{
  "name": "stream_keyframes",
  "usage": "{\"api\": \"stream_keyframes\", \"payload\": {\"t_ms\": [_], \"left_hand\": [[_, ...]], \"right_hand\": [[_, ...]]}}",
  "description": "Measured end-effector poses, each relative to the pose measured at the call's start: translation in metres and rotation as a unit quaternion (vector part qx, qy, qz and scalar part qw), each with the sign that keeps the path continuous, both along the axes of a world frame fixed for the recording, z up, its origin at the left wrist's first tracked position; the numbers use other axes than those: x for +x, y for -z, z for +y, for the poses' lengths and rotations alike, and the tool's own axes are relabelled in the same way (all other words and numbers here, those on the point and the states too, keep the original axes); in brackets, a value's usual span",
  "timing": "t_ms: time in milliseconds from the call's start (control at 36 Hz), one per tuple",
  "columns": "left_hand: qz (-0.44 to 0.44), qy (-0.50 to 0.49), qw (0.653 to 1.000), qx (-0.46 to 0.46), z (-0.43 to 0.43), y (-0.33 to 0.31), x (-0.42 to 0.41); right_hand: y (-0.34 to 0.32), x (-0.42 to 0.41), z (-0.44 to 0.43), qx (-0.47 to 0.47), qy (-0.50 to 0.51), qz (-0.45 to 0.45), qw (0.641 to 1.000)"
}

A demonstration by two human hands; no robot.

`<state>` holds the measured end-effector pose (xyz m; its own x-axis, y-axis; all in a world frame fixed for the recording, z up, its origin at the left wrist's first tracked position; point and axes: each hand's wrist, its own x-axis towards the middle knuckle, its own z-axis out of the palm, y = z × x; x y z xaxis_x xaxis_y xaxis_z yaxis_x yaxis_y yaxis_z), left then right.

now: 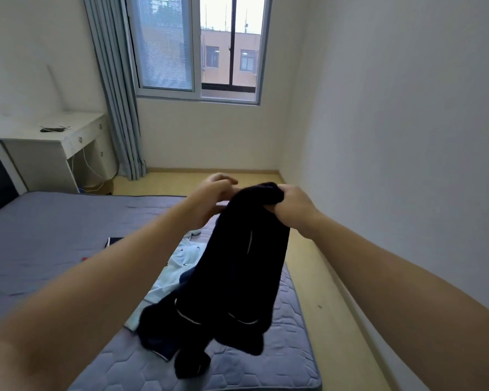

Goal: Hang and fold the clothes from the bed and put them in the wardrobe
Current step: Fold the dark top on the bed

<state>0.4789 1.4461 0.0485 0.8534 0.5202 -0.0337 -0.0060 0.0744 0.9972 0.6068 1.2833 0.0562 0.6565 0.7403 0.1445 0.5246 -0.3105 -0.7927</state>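
A dark navy garment (246,266) with thin white piping hangs from both my hands over the bed (54,235). My right hand (292,203) grips its bunched top edge. My left hand (212,193) is at the same top edge with fingers curled on the cloth, partly hidden behind it. The garment's lower end drapes onto the mattress near the front. Under it lies a light blue patterned garment (178,263) spread on the bed.
A small dark flat object (113,240) and a red bit (84,258) lie on the blue-grey mattress. A white desk (54,142) stands at the left, grey curtain (116,108) and window (198,46) behind. A strip of wooden floor (331,320) runs between bed and right wall.
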Motion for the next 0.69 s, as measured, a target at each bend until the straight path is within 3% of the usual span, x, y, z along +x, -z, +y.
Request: {"api": "stream_keyframes", "payload": {"t_ms": [83,194,250,389,611,694], "left_hand": [[0.084,-0.033,0.996,0.004,0.011,0.030,-0.012],[0.199,0.030,0.965,0.170,0.009,0.067,-0.030],[0.226,0.046,0.953,0.199,0.003,0.077,-0.032],[0.167,0.040,0.975,0.139,-0.004,0.075,-0.029],[0.108,-0.025,0.983,0.148,0.002,0.060,-0.017],[0.035,-0.050,0.990,0.126,0.004,0.049,-0.012]], "right_hand": [[-0.007,-0.003,-0.001,0.050,-0.025,-0.007,0.998],[-0.017,-0.010,0.001,0.103,-0.053,0.004,0.993],[-0.022,-0.013,0.000,0.118,-0.063,0.013,0.991],[-0.026,-0.013,-0.006,0.109,-0.072,-0.003,0.991],[-0.020,0.000,-0.024,0.085,-0.012,0.036,0.996],[-0.018,0.012,-0.035,0.042,0.021,0.072,0.996]]}}
